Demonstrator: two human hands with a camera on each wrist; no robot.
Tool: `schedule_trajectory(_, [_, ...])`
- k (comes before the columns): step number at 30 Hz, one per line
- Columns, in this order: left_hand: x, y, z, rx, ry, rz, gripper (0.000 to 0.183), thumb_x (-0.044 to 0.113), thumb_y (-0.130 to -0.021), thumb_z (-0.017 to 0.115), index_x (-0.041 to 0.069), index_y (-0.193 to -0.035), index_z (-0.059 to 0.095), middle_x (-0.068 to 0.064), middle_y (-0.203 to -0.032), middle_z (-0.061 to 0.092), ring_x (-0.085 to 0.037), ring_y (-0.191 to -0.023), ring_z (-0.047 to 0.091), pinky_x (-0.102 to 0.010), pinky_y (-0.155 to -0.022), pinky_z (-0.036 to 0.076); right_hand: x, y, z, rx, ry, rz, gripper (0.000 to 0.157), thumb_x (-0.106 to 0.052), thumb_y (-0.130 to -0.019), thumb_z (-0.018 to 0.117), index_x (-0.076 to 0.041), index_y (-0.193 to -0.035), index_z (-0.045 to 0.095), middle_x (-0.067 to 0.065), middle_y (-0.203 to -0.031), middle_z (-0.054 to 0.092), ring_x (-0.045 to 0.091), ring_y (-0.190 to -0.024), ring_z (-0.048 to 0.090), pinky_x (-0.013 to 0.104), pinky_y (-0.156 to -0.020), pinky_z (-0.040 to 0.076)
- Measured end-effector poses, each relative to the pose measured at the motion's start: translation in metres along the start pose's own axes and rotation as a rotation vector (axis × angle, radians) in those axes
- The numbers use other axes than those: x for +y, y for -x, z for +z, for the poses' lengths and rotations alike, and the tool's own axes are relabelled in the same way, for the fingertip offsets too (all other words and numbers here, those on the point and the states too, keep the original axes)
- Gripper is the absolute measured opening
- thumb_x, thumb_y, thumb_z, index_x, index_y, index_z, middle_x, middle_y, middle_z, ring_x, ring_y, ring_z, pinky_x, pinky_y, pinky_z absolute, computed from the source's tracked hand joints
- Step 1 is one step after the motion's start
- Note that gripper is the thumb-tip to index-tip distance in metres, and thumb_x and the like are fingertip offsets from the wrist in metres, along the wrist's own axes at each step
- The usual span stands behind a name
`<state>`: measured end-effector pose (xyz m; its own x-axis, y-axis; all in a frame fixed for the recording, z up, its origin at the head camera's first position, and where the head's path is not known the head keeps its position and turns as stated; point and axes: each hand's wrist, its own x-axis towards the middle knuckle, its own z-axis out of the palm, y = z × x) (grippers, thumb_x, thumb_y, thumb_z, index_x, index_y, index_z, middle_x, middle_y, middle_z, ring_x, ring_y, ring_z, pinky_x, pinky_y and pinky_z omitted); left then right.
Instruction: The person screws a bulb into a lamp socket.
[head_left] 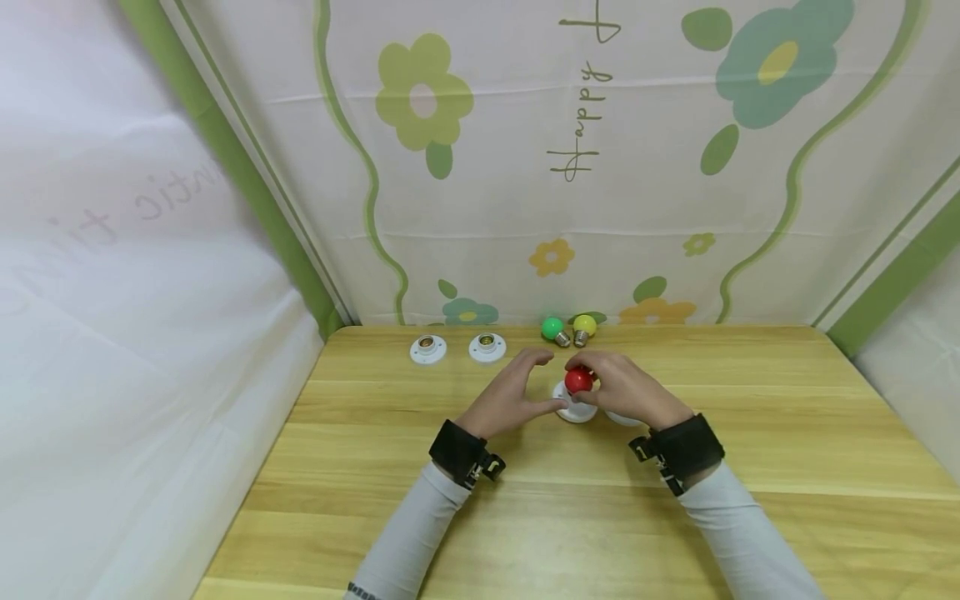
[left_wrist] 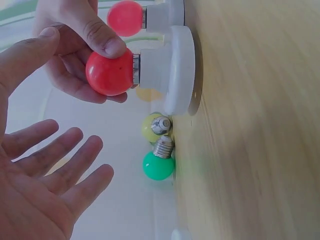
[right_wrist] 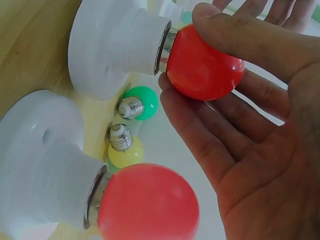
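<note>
My right hand (head_left: 628,389) pinches a red light bulb (right_wrist: 205,67) between thumb and fingers. The bulb's metal base sits in the mouth of a white round lamp holder (left_wrist: 181,72), with part of the metal still showing. My left hand (head_left: 506,400) is on the other side of this holder, fingers spread and apart from the bulb; its thumb tip comes close to the holder's edge in the head view. A second red bulb (right_wrist: 150,202) stands in another white lamp holder (right_wrist: 45,175) just to the right, mostly hidden under my right hand in the head view.
Behind the hands, a green bulb (head_left: 552,328) and a yellow bulb (head_left: 584,326) lie on the wooden table (head_left: 525,517) by the back curtain (head_left: 487,200). Two bulbless lamp holders, one at far left (head_left: 428,357) and one nearer (head_left: 487,354), stand to the left.
</note>
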<state>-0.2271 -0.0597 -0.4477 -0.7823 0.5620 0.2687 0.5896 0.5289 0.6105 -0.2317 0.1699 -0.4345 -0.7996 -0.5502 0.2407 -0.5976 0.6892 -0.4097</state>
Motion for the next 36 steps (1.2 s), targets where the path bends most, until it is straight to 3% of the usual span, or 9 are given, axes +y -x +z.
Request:
schedule_trajectory(21, [0.001, 0.0, -0.007, 0.003, 0.01, -0.006, 0.054, 0.039, -0.092, 0.064, 0.016, -0.138, 0.045, -0.001, -0.127, 0.057, -0.014, -0.116, 0.052, -0.031, -0.097, 0.047, 0.003, 0.002, 0.001, -0.036, -0.022, 0.049, 0.048, -0.016, -0.079, 0.077, -0.004, -0.122, 0.06, 0.008, -0.113, 0.064, 0.02, -0.097, 0.061, 0.039, -0.079, 0.056])
schedule_trajectory(29, [-0.004, -0.002, -0.013, 0.029, 0.002, 0.043, 0.046, 0.033, -0.093, 0.064, 0.013, -0.133, 0.05, -0.002, -0.121, 0.06, -0.011, -0.11, 0.054, -0.034, -0.096, 0.049, -0.001, 0.003, -0.016, -0.03, -0.046, 0.043, 0.048, -0.026, -0.085, 0.074, -0.011, -0.127, 0.058, 0.008, -0.121, 0.062, 0.028, -0.107, 0.058, 0.048, -0.084, 0.053])
schedule_trajectory(36, [-0.009, -0.003, -0.022, 0.069, -0.008, 0.052, 0.04, 0.03, -0.095, 0.063, 0.013, -0.13, 0.053, -0.001, -0.119, 0.059, -0.012, -0.109, 0.055, -0.037, -0.095, 0.05, 0.004, 0.002, -0.031, 0.04, -0.047, 0.018, 0.037, -0.022, -0.09, 0.068, -0.011, -0.124, 0.06, 0.008, -0.12, 0.063, 0.028, -0.107, 0.058, 0.049, -0.087, 0.051])
